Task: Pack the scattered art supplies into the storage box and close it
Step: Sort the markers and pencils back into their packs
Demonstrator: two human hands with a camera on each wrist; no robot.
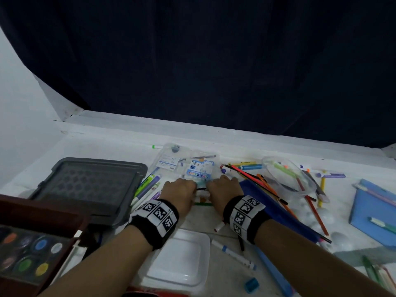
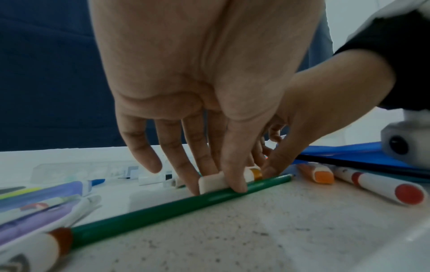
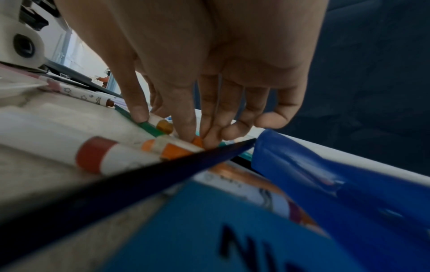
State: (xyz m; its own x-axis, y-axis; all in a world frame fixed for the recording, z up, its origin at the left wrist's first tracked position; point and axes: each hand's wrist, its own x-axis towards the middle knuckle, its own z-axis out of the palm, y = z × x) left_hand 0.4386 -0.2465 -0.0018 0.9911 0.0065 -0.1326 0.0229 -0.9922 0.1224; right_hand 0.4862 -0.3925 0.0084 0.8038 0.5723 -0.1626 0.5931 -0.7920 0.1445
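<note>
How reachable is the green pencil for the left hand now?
Likely yes: the left hand, pinching a white marker, has its thumb at the green pencil, which lies mostly bare on the table.

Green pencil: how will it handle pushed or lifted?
Green pencil looks long, thin and stiff, so probably light and won't flop. It lies flat on the table, so a sideways push may roll it.
</note>
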